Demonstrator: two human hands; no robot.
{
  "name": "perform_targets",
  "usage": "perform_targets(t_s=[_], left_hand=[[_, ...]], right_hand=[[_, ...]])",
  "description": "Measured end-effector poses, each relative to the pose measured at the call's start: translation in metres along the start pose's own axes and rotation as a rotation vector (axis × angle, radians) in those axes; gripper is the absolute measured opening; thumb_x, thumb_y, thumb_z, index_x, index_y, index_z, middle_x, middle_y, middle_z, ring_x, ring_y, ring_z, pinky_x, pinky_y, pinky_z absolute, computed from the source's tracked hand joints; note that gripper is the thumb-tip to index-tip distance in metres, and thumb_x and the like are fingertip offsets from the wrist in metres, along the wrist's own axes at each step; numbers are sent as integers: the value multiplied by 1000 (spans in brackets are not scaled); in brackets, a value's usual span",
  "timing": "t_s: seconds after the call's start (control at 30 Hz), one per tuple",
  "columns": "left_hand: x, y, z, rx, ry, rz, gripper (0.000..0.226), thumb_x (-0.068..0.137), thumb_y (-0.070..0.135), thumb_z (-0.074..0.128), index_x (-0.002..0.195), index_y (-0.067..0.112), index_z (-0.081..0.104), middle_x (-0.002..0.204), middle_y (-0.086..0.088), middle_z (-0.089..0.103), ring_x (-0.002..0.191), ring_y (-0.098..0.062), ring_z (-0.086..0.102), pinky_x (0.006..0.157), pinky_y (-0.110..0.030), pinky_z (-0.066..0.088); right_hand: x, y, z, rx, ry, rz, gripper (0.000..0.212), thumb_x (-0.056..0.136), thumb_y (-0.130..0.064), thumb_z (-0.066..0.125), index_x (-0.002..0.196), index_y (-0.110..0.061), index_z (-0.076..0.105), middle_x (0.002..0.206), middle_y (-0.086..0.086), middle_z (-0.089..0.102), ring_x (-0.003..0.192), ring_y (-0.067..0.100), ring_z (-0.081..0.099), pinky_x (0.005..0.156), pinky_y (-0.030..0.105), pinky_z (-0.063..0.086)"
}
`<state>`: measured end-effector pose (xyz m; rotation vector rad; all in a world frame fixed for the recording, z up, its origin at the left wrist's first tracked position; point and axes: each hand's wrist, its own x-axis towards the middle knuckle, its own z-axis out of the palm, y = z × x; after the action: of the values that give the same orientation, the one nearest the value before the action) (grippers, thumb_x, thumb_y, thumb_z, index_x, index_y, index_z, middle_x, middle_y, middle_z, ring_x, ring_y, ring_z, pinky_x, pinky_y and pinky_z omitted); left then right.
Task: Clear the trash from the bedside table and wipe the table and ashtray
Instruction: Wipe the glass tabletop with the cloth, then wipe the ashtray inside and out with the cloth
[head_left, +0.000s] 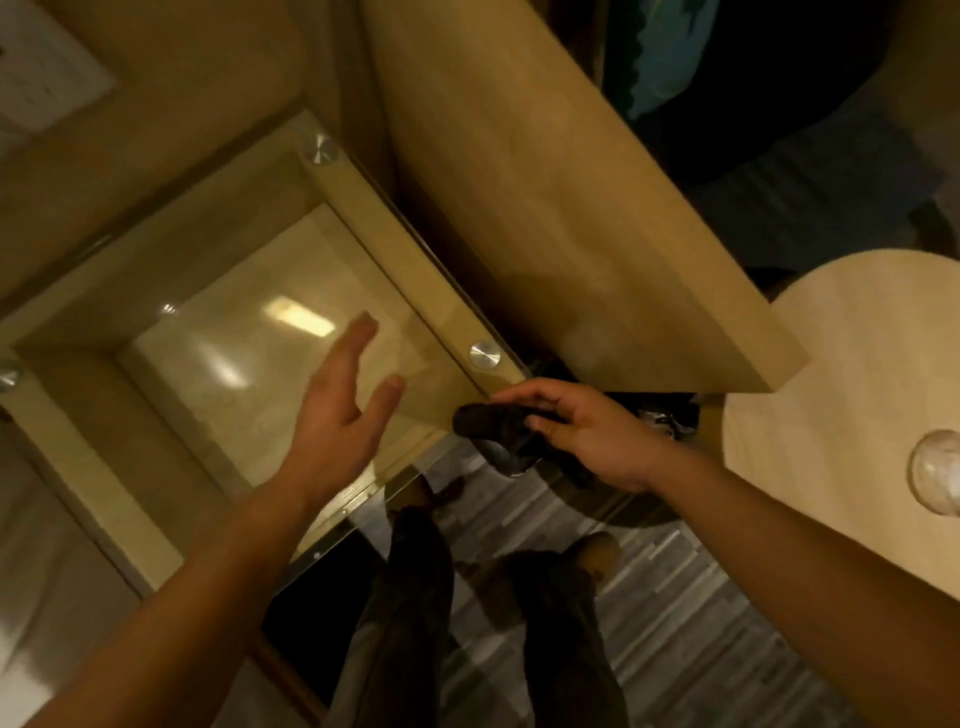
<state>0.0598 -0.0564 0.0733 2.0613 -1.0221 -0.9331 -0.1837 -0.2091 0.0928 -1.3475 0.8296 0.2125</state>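
Note:
The bedside table (363, 208) has a glass top on a light wooden frame, fixed with round metal studs. My left hand (337, 415) hovers over the glass near its front edge, fingers spread and holding nothing. My right hand (587, 431) is at the table's front right corner, closed on a dark bunched cloth (498, 431) that hangs just off the edge. A clear glass ashtray (935, 467) sits at the far right, cut off by the frame edge, on a round wooden table (831, 389). No trash shows on the glass.
A tall wooden panel (571, 208) rises right behind the table's right side. Dark and teal fabric (701, 62) lies beyond it. My legs and feet (467, 597) stand on a striped grey floor below. A white sheet (41, 78) is at the upper left.

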Motion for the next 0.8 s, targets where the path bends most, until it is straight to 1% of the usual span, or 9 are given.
perform_targets(t_s=[0.07,0.1,0.2,0.3,0.37,0.47,0.6,0.7,0.8], left_hand=[[-18,47,11,-127,-195,46,70,95,63,51,158,37,37,165,18,38,147,11,32,110,-5,28],[-26,68,19,-185,-272,51,70,93,63,53,157,37,40,161,21,41,144,15,34,106,1,27],[-42,118,52,-374,-469,32,65,93,47,67,153,31,46,150,16,56,138,3,50,108,-12,41],[-51,152,93,-486,-585,-1,57,90,23,76,143,23,56,130,7,69,122,-9,66,93,-21,55],[-55,168,122,-479,-621,-10,46,87,18,78,131,19,65,116,7,74,110,-10,71,88,-21,56],[-61,189,171,-382,-716,-55,25,92,19,79,116,23,72,103,6,78,100,-11,75,82,-23,58],[-74,215,246,-294,-726,-52,8,98,24,73,106,27,74,99,7,79,93,-7,76,79,-21,59],[-79,233,298,-343,-723,-143,11,101,23,69,102,33,75,98,8,80,93,-7,77,79,-23,61],[-77,243,345,-272,-653,-188,12,103,28,66,95,34,73,91,10,79,88,-6,76,70,-14,58]], right_hand=[[-26,-3,-4,183,84,-1,35,102,1,53,128,-19,67,129,-3,70,124,11,63,108,34,52],[-40,-2,-6,256,119,-3,32,102,2,54,125,-17,68,125,-1,71,121,14,66,105,36,54],[-84,5,-15,429,182,-2,24,101,-4,58,114,-20,70,111,0,74,105,18,71,89,33,60],[-130,24,-32,559,256,4,21,96,-14,65,116,-7,66,109,13,69,95,28,69,79,39,60],[-159,46,-44,621,318,37,35,92,-16,68,120,4,59,111,25,66,97,38,67,85,52,56],[-201,82,-61,760,399,90,35,98,-11,62,128,6,57,124,36,63,110,53,65,93,66,50],[-251,129,-83,988,513,91,38,100,-32,60,120,-2,70,116,29,71,97,37,73,71,40,61],[-281,163,-102,1077,615,90,39,99,-43,61,110,-9,77,111,21,75,93,31,75,73,39,60],[-299,198,-120,980,750,74,25,88,-27,76,106,-9,75,108,22,74,99,37,74,80,44,61]])
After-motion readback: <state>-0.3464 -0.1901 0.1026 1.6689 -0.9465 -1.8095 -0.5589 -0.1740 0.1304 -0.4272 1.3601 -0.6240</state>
